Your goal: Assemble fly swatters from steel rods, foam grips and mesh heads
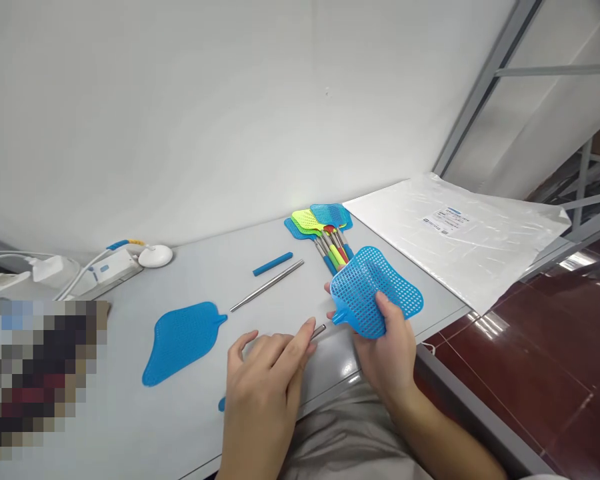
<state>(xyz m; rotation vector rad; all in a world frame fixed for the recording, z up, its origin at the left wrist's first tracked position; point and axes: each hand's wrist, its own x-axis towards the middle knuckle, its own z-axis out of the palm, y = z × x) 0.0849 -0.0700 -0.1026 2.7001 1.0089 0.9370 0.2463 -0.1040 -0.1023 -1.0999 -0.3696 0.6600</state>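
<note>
My right hand [393,347] grips a blue fly swatter head [363,293], its short socket pointing left. Closed round a metal rod is my left hand [270,373]; the tip of that metal rod [319,331] sticks out toward the socket, a small gap apart from it. A blue end [222,404] shows at the other side of the left hand, the rest hidden. Another blue swatter head [185,340] lies flat to the left. Beyond my hands rest a tapered metal rod [267,285] and a blue handle sleeve [273,264].
Several fly swatters [325,230] in blue, green and red lie piled near the wall. A white plastic bag [460,233] with a label covers the table's right end. White plugs and cables [90,270] sit at the back left; a blurred patch fills the lower left.
</note>
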